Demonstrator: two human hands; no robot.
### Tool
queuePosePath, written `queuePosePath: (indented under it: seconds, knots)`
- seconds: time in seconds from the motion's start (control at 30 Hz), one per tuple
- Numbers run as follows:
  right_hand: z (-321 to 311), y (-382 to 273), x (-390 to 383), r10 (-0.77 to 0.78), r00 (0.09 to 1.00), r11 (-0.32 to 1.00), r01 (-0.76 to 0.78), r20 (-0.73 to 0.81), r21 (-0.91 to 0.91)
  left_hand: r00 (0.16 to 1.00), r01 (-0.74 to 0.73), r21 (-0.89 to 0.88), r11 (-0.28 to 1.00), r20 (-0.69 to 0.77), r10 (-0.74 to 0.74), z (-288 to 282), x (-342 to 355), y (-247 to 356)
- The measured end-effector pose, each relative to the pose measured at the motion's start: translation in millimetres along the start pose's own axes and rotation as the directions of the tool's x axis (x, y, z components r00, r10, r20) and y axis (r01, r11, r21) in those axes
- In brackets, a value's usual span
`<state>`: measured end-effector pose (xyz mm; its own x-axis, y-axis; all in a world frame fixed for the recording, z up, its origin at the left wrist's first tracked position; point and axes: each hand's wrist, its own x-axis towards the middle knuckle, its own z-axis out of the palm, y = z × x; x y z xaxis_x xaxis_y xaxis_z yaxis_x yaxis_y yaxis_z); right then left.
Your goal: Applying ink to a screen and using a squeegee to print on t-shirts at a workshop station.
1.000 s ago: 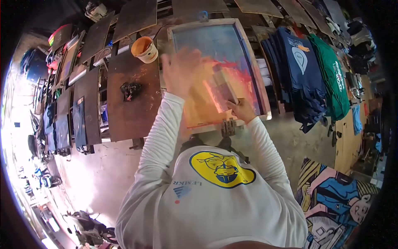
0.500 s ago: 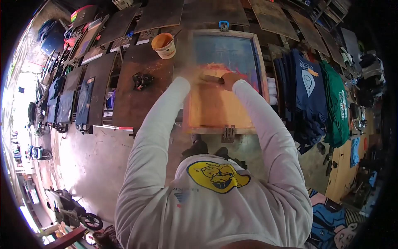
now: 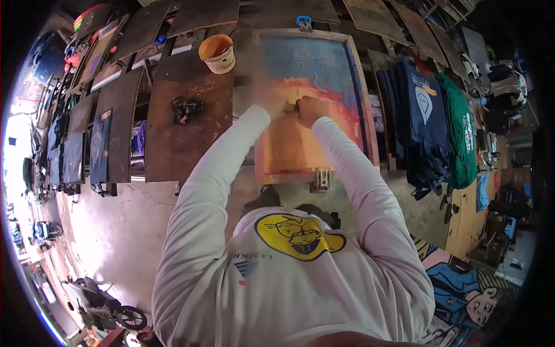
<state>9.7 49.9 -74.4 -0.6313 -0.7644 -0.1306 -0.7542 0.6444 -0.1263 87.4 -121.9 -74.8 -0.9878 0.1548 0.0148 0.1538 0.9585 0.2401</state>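
We likely spread orange ink (image 3: 286,147): left hand (image 3: 275,104), right hand (image 3: 313,110) grip squeegee (image 3: 292,107), wooden screen frame (image 3: 368,127) below fingers. Next stroke seemingly calls for even pressure.

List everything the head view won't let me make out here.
All in the head view:
Squeegee: mostly covered by the right hand and left hand.
Left finger placement: blurred.
Under the printing screen: hidden by it.
Bucket fill depth: hidden by its wall.
Black bundle: too small, dark.

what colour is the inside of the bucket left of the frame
Orange inside the bucket, shown in the head view.
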Motion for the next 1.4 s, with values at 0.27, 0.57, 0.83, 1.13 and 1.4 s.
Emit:
queuePosePath:
  seconds: [0.27,0.57,0.83,1.13,1.4]
  knots:
    - [9,-26,-98,-0.098,0.991,0.994,0.101,-0.090,0.031,0.984,0.169,0.027,0.985,-0.066,-0.167,48,-79,58]
    - [14,-39,-161,-0.170,0.983,0.983,0.174,-0.067,0.059,0.980,0.168,-0.029,0.985,-0.106,-0.170,38,-136,125]
    - [-4,-22,-119,-0.197,0.979,0.980,0.195,0.048,0.049,0.952,0.260,-0.030,0.965,0.175,-0.251,16,-102,99]
    - [-23,15,42,-0.059,0.995,0.997,0.054,0.078,0.054,0.984,0.152,0.111,0.982,-0.110,-0.140,-17,20,-10]
    - [-24,19,69,-0.040,0.999,0.998,0.040,-0.001,0.045,0.988,0.149,-0.140,0.979,0.068,-0.140,-12,41,-38]
